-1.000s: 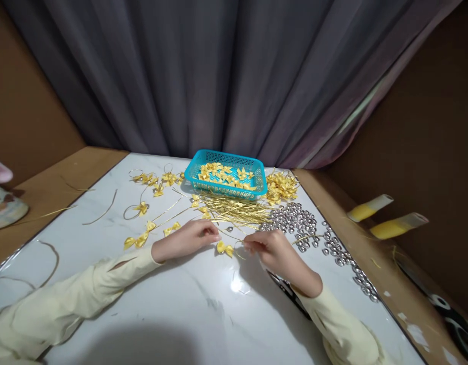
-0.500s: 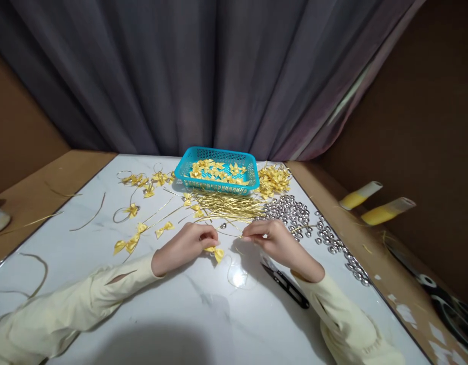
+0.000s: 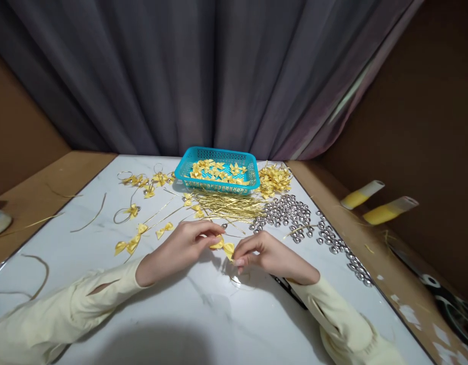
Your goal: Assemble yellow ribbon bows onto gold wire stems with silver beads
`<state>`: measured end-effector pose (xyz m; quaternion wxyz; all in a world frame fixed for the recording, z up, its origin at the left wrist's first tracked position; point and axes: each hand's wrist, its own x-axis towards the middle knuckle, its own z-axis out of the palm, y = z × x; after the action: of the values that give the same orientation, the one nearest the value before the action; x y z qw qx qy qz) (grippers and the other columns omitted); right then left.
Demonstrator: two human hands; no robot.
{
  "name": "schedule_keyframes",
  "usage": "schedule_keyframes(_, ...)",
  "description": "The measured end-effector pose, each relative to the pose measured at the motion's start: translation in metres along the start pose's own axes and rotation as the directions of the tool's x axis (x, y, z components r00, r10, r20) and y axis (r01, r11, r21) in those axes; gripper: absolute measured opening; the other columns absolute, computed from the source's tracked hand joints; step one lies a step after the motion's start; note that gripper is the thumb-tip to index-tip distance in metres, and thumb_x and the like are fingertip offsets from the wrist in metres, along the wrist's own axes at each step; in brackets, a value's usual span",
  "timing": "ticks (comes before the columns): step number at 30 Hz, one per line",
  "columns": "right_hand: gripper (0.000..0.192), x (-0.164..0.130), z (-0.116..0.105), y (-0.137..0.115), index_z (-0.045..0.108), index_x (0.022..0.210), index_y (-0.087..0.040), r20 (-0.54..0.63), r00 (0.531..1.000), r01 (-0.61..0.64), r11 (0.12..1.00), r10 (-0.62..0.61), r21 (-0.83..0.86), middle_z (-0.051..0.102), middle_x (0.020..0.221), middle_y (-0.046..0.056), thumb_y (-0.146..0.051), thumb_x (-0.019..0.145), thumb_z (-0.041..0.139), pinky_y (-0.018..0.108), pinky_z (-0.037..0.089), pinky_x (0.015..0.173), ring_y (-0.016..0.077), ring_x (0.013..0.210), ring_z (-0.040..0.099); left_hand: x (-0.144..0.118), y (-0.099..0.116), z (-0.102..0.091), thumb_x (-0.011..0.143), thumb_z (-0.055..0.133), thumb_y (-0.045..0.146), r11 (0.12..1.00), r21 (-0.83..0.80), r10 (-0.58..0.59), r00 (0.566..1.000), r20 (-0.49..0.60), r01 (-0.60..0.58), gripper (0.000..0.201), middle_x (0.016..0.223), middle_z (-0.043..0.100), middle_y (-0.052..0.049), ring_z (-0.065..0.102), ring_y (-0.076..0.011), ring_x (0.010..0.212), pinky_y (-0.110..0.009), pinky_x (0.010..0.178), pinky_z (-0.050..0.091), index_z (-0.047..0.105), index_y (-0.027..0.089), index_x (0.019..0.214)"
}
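Note:
My left hand (image 3: 181, 248) and my right hand (image 3: 265, 253) meet over the white marble table (image 3: 188, 314). Between their fingertips sits a small yellow ribbon bow (image 3: 223, 247). My left fingers pinch the bow's left wing, and my right fingers pinch at its right side, where a thin gold wire loop (image 3: 239, 278) curls down onto the table. Both arms wear pale yellow sleeves.
A turquoise basket (image 3: 188, 165) holding yellow bows stands at the back. In front of it lie a bundle of gold wires (image 3: 230, 205), a heap of silver bells (image 3: 289, 213), loose bows (image 3: 129, 244) at left, a bow pile (image 3: 274, 178). Black snips (image 3: 290, 291) lie under my right wrist.
My right hand has moved left and toward me, closing in on the left hand. The bow, earlier hanging from the left fingers, is now held between both hands.

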<state>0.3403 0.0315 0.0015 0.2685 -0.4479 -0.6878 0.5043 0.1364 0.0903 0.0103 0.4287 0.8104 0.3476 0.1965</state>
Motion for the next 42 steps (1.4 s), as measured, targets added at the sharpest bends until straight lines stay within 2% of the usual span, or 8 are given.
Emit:
schedule_keyframes(4,0.018,-0.005,-0.004,-0.014,0.069,0.064,-0.013,0.014,0.999,-0.044,0.999,0.044,0.031,0.066,0.064,0.004,-0.024,0.078,0.062,0.026,0.049,0.061,0.0134,0.059,0.06,-0.003,0.003,-0.004,0.085,0.052,0.021,0.988,0.061,0.139,0.989,0.045,-0.141,0.018,0.089,0.068,-0.005,0.06,-0.0156,0.079,-0.025,0.072,0.046,0.069,0.018,0.09)
schedule_keyframes(10,0.022,-0.011,-0.002,-0.024,0.069,0.067,-0.015,0.057,0.996,0.063,0.998,-0.063,0.009,0.068,0.067,0.004,-0.029,0.081,0.06,0.026,0.05,0.062,0.0134,0.061,0.061,-0.008,0.005,-0.003,0.087,0.049,0.015,0.945,0.103,0.306,0.95,0.057,-0.311,0.022,0.087,0.066,-0.005,0.06,-0.0148,0.078,-0.023,0.069,0.046,0.068,0.019,0.095)
schedule_keyframes(15,0.015,-0.014,0.005,-0.025,0.07,0.071,-0.014,0.066,0.987,0.144,0.99,-0.144,-0.003,0.068,0.069,0.004,-0.021,0.081,0.06,0.024,0.05,0.063,0.0124,0.063,0.061,-0.009,0.006,0.0,0.086,0.052,0.017,0.943,0.125,0.316,0.947,-0.061,-0.307,0.018,0.078,0.065,-0.005,0.059,-0.0143,0.071,-0.023,0.064,0.045,0.07,0.017,0.09)
schedule_keyframes(23,0.014,-0.011,0.025,-0.029,0.07,0.071,-0.016,0.001,0.989,0.147,0.985,-0.148,-0.092,0.069,0.072,0.004,-0.015,0.08,0.06,0.023,0.049,0.062,0.0131,0.064,0.062,-0.013,0.013,0.002,0.082,0.057,0.016,0.957,0.091,0.29,0.934,-0.208,-0.277,0.017,0.076,0.067,-0.004,0.059,-0.0132,0.067,-0.022,0.063,0.047,0.069,0.016,0.094)
schedule_keyframes(28,0.018,-0.008,0.042,-0.023,0.067,0.072,-0.016,-0.103,0.976,0.155,0.948,-0.19,-0.277,0.067,0.069,0.004,-0.011,0.082,0.054,0.024,0.047,0.062,0.0136,0.063,0.06,-0.012,0.011,0.005,0.079,0.06,0.016,0.98,0.033,0.199,0.94,-0.278,-0.198,0.02,0.076,0.068,-0.003,0.062,-0.0129,0.066,-0.022,0.065,0.049,0.067,0.015,0.098)
schedule_keyframes(32,0.027,-0.023,0.035,-0.034,0.067,0.077,-0.019,-0.166,0.932,0.185,0.819,-0.321,-0.543,0.069,0.078,0.006,-0.005,0.082,0.045,0.031,0.046,0.067,0.0182,0.071,0.061,-0.011,0.006,0.007,0.081,0.059,0.018,0.978,0.02,0.206,0.928,-0.31,-0.21,0.021,0.082,0.069,-0.004,0.063,-0.0129,0.069,-0.023,0.066,0.051,0.065,0.015,0.1)
schedule_keyframes(36,0.027,-0.043,0.011,-0.064,0.066,0.081,-0.02,-0.149,0.872,0.239,0.672,-0.466,-0.701,0.068,0.089,0.008,-0.002,0.079,0.046,0.036,0.045,0.069,0.0213,0.078,0.059,-0.013,0.005,0.007,0.083,0.057,0.017,0.952,0.081,0.304,0.883,-0.358,-0.295,0.019,0.085,0.068,-0.005,0.062,-0.0126,0.069,-0.023,0.066,0.051,0.064,0.015,0.1)
schedule_keyframes(42,0.021,-0.029,0.003,-0.076,0.064,0.07,-0.02,-0.15,0.923,0.164,0.712,-0.356,-0.683,0.064,0.062,0.002,-0.007,0.08,0.052,0.033,0.038,0.063,0.0158,0.06,0.055,-0.021,0.007,0.012,0.083,0.056,0.008,0.848,0.218,0.53,0.775,-0.343,-0.483,0.022,0.087,0.068,-0.005,0.06,-0.0132,0.072,-0.025,0.066,0.049,0.058,0.017,0.104)
